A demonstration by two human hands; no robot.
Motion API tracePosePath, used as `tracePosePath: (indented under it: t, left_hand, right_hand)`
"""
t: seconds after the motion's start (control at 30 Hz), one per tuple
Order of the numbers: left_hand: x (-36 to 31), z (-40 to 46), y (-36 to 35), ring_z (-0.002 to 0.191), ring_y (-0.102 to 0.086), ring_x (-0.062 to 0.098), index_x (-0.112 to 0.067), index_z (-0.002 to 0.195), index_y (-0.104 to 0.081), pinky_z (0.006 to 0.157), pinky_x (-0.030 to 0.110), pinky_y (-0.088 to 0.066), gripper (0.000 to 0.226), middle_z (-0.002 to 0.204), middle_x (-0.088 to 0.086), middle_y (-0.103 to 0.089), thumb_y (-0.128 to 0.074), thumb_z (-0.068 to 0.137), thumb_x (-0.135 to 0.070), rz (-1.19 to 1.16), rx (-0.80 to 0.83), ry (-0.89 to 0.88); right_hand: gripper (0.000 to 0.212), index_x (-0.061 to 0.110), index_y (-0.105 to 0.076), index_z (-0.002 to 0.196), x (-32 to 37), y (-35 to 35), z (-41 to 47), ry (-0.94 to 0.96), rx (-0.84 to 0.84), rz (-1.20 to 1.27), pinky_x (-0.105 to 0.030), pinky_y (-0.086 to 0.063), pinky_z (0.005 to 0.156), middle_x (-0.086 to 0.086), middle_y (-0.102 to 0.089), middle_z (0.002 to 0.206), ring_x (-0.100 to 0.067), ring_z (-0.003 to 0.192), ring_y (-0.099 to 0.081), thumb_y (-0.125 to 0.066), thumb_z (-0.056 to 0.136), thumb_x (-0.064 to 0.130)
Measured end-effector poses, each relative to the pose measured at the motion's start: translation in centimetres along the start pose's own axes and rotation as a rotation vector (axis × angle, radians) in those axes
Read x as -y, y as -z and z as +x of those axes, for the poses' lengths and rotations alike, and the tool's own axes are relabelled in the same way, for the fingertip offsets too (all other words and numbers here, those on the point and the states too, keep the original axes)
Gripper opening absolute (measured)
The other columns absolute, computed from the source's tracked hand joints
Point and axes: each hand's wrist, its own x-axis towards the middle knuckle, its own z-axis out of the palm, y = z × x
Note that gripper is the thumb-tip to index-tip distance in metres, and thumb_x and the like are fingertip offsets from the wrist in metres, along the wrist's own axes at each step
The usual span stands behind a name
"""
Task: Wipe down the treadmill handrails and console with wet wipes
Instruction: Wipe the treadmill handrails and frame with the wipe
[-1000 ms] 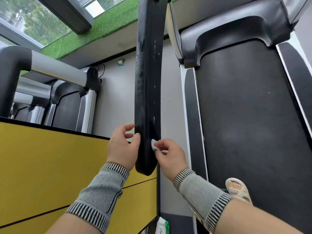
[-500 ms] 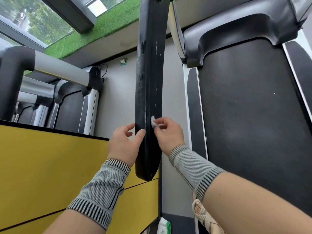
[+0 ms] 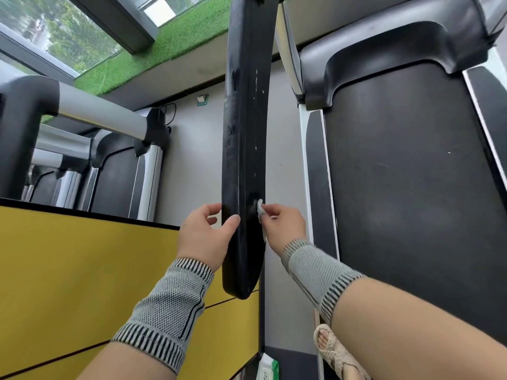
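- Handrail [image 3: 245, 149]: it runs away from you as a long black bar, its rounded near end hanging just above your wrists, between the yellow panel [image 3: 82, 270] and the belt [image 3: 411, 187].
- Your left hand [image 3: 204, 237] steadies that near stretch: the thumb lies on the top face and the fingers curl round the far-left edge, so the hand grips the rail.
- Your right hand [image 3: 284, 223] pinches a small balled white wipe [image 3: 259, 207] between thumb and fingertips and presses it to the rail's right edge, just across from the left thumb.
- Where the wipe touches, the surface looks darker and damp; that patch is small.
- Judged from this, you are early on this rail. Only the near part shows signs of wiping.
- Further along, pale flecks and streaks sit on the right side of the rail [image 3: 256, 111], and smudges mark the left face. That stretch looks undone.
- The wipe is small for so long a bar; expect many short strokes, or take a fresh one. A green-and-white pack [image 3: 267, 370] lies low down by your foot [image 3: 337, 352], near the bottom edge.
- The motor cover [image 3: 384, 50] sits at the far end of the belt. The console is out of view, so you cannot tell its state; count it as left to do, along with the other rail.
- Neighbouring treadmills [image 3: 96, 127] stand to your left, beyond the panel, no part of this job as far as the task says.
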Motion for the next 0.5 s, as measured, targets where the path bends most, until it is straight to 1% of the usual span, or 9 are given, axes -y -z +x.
tracePosePath:
  t: [0.07,0.13,0.2,0.27,0.37,0.43,0.5]
  left_hand:
    - [0.0,0.1,0.1,0.109,-0.057,0.014,-0.017,0.124,-0.059,0.087,0.031,-0.052,0.045,0.118,0.001,-0.062,-0.07,0.084,-0.034,0.0,0.001,0.001]
    - [0.0,0.2,0.1,0.108,-0.057,0.013,-0.018,0.123,-0.059,0.088,0.033,-0.052,0.044,0.117,0.0,-0.062,-0.07,0.084,-0.035,0.013,-0.001,-0.007]
    - [0.0,0.2,0.0,0.109,-0.057,0.013,-0.018,0.122,-0.059,0.089,0.034,-0.052,0.044,0.117,0.0,-0.062,-0.07,0.084,-0.035,0.015,-0.002,-0.011]
    - [-0.1,0.0,0.0,0.109,-0.056,0.013,-0.018,0.123,-0.058,0.09,0.034,-0.052,0.044,0.118,0.0,-0.061,-0.07,0.084,-0.035,0.017,0.0,-0.011]
    - [-0.2,0.0,0.1,0.11,-0.056,0.012,-0.017,0.124,-0.058,0.091,0.033,-0.051,0.045,0.119,-0.001,-0.061,-0.069,0.084,-0.035,0.023,-0.003,-0.016]
    - [-0.1,0.0,0.1,0.11,-0.056,0.012,-0.018,0.123,-0.058,0.09,0.033,-0.051,0.044,0.119,-0.001,-0.061,-0.069,0.084,-0.035,0.022,-0.003,-0.017]
    - [-0.1,0.0,0.0,0.11,-0.056,0.013,-0.018,0.122,-0.059,0.09,0.033,-0.051,0.043,0.118,0.0,-0.061,-0.069,0.084,-0.035,0.027,0.001,-0.016]
  right_hand:
    - [0.027,0.023,-0.065,0.118,-0.5,-0.1,-1.6,0.064,0.027,-0.003,-0.024,-0.051,0.087,0.006,-0.066,0.103,-0.009,0.094,-0.062,-0.056,0.094,0.031]
    - [0.027,0.023,-0.065,0.118,0.3,-0.2,-1.2,0.126,0.003,0.037,-0.024,-0.051,0.087,0.006,-0.065,0.103,-0.009,0.094,-0.06,-0.056,0.093,0.031]
    - [0.028,0.022,-0.066,0.117,1.3,0.0,0.2,0.091,-0.024,0.043,-0.025,-0.051,0.088,0.004,-0.067,0.104,-0.01,0.095,-0.062,-0.055,0.093,0.033]
    - [0.029,0.02,-0.067,0.117,1.1,0.1,0.5,0.039,-0.022,0.034,-0.024,-0.05,0.087,0.003,-0.069,0.105,-0.011,0.095,-0.063,-0.055,0.094,0.034]
    - [0.029,0.022,-0.066,0.118,0.3,-0.2,-0.9,0.086,0.023,0.011,-0.025,-0.051,0.088,0.004,-0.067,0.105,-0.01,0.095,-0.062,-0.055,0.094,0.033]
    - [0.028,0.022,-0.066,0.118,0.7,-0.2,-0.7,0.112,0.004,0.044,-0.025,-0.051,0.088,0.005,-0.067,0.103,-0.01,0.095,-0.062,-0.056,0.093,0.033]
    - [0.028,0.02,-0.068,0.115,1.2,0.0,0.4,0.051,-0.032,0.056,-0.025,-0.05,0.088,0.003,-0.07,0.103,-0.013,0.096,-0.064,-0.056,0.093,0.032]
